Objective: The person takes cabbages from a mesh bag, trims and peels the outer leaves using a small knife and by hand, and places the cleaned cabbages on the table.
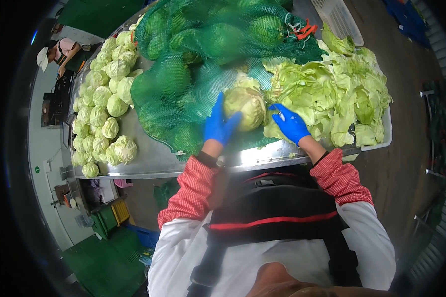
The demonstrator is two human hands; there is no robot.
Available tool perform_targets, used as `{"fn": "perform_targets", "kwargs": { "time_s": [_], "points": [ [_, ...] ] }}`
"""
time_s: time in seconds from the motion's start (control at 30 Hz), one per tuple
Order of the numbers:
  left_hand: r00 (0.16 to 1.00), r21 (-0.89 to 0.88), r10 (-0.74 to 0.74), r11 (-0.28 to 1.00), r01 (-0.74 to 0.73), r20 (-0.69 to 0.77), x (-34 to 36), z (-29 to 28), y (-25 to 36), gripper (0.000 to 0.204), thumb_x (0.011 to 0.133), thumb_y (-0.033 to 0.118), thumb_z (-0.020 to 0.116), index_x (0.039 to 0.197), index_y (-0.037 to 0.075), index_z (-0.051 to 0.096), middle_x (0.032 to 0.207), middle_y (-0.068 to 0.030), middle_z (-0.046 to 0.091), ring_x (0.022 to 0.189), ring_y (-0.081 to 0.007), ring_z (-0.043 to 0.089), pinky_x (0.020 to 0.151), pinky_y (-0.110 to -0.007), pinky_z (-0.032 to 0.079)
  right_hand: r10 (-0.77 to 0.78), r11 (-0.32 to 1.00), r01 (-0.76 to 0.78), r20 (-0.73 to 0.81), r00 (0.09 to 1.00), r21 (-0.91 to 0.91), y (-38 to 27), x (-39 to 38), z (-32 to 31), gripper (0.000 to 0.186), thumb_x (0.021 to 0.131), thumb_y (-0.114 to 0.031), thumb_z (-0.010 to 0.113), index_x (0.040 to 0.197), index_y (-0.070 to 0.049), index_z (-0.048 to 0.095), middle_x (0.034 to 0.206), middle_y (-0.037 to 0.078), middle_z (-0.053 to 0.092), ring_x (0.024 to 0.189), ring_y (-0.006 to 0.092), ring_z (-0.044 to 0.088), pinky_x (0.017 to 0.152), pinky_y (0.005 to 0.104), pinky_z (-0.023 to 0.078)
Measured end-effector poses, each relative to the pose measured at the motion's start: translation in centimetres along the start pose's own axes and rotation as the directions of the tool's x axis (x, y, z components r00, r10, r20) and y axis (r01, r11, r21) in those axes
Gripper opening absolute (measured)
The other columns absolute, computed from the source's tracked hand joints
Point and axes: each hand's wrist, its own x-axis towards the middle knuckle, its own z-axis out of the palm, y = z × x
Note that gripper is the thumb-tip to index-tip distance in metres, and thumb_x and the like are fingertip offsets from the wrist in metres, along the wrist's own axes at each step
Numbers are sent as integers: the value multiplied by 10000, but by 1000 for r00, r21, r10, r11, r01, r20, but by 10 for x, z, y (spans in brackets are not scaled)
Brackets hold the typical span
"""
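Note:
A pale green cabbage (244, 106) rests on green netting in front of me, some of its outer leaves loose at the top. My left hand (220, 123), in a blue glove, lies along the cabbage's left side with fingers stretched out and thumb apart. On the other side, my right hand (290, 124), also gloved in blue, is beside the cabbage and over the edge of the leaf pile. Its fingers are curled around something small that I cannot make out. The green mesh sack (183, 84) spreads behind and left, with several whole cabbages inside.
Stripped cabbages (98, 116) are heaped at the table's left end. A pile of loose leaves (332, 94) covers the right side, partly over a white tray (387, 131). A white crate (339, 20) stands at the far right. Another person (64, 52) is at the far left.

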Motion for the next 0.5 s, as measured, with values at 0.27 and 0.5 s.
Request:
{"fn": "perform_targets", "kwargs": {
  "time_s": [0.27, 0.5],
  "points": [
    [1000, -101, -31, 994, 30, -3, 24, 18, 34, 1112, 505, 363, 822, 1377, 80, 194, 1245, -204, 303, 1142, -337, 402, 951, -407, 398, -173, 949, 151, -55, 983, -278, -10, 3, -15, 267, 871, -266, 500, 1100, -133, 528, 896, 144, 623, 803, 329, 597, 692, 405, 478],
    [999, -13, 29, 999, -30, -41, 29, 24, 38, 1090, 494, 380, 802, 1361, 53, 228, 1199, -208, 324, 1105, -345, 416, 927, -411, 407, -142, 889, 169, 96, 985, -425, -12, 25, -8, 252, 897, -235, 379, 1038, -73, 511, 892, 174, 610, 788, 344, 593, 662, 421, 476]
  ]
}}
